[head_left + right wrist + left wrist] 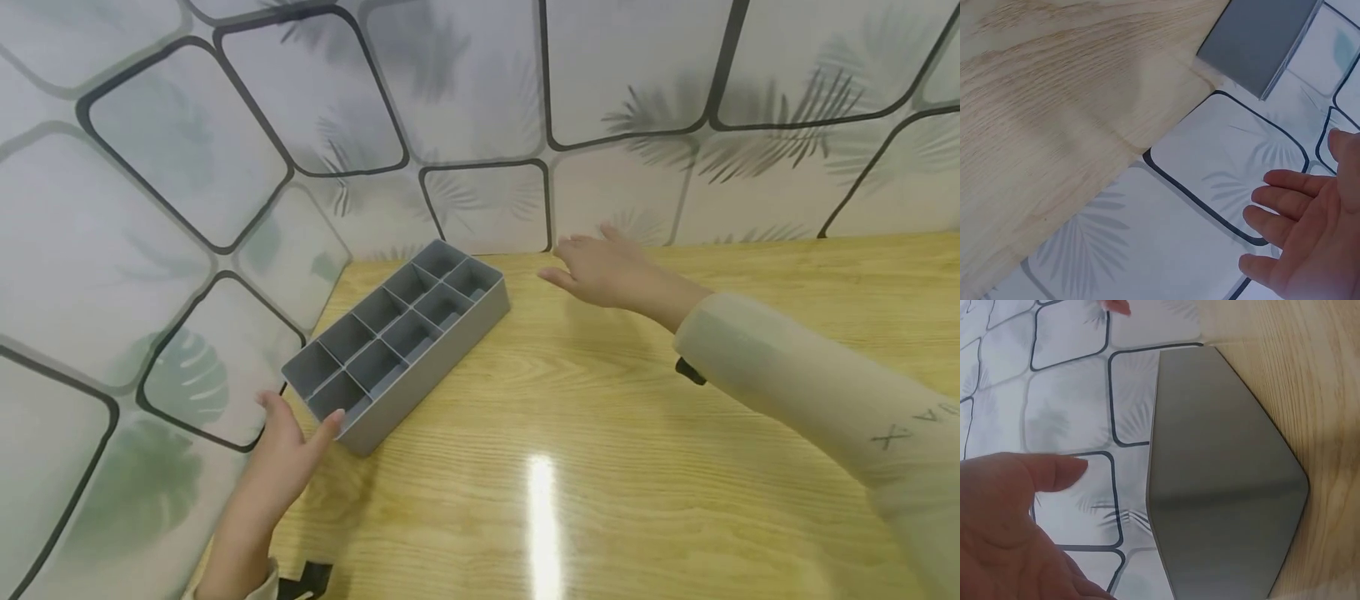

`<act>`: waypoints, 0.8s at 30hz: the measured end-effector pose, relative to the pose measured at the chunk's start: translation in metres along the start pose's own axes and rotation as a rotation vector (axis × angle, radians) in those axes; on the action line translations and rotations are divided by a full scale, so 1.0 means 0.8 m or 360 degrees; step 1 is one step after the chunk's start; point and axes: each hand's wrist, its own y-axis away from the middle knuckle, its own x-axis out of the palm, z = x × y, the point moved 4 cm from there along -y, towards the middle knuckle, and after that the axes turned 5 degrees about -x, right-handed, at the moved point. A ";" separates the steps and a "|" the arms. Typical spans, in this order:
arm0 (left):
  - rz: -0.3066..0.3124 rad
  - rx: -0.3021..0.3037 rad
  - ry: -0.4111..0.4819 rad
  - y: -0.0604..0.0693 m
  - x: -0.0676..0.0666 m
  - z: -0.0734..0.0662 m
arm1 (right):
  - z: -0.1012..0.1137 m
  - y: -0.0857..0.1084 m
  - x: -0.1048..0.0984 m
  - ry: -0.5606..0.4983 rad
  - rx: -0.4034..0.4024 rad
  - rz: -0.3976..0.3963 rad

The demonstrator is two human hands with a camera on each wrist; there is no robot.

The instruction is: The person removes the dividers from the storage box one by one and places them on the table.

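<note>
A grey divided box [435, 367] with several square compartments stands upright on the table, slanting toward the wall corner. I see nothing in the compartments. My left hand [281, 454] is at the box's near end, thumb and fingers spread; in the left wrist view a gap shows between that hand [1004, 519] and the box's grey side [1222, 444]. Beyond the far end, to the right, my right hand [600, 268] hovers over the table with its fingers extended. The right wrist view shows this hand [1313, 225] apart from the box [1260, 44], holding nothing.
The wood-grain table [637, 467] reaches to a patterned wall [480, 83] at the back and another wall surface [90, 250] on the left. These meet in a corner behind the box. A bright light reflection lies on the tabletop.
</note>
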 end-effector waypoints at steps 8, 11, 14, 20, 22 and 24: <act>0.0065 -0.0073 -0.0088 -0.005 -0.003 0.012 | 0.000 -0.033 0.006 -0.0351 -0.0002 0.0052; 0.0094 -0.0084 -0.0054 -0.004 -0.002 0.023 | 0.002 -0.045 0.015 -0.0476 0.0004 0.0026; 0.0136 -0.0053 0.0097 -0.003 0.003 0.030 | 0.005 -0.055 0.023 -0.0549 0.0041 0.0002; 0.0217 -0.0032 0.0407 -0.005 0.009 0.039 | 0.011 -0.073 0.031 -0.0625 0.0084 -0.0062; 0.0244 -0.0041 0.0445 -0.009 0.008 0.041 | 0.012 -0.078 0.035 -0.0646 0.0112 -0.0036; 0.0261 -0.0044 0.0470 -0.012 0.006 0.042 | 0.012 -0.083 0.040 -0.0676 0.0141 0.0002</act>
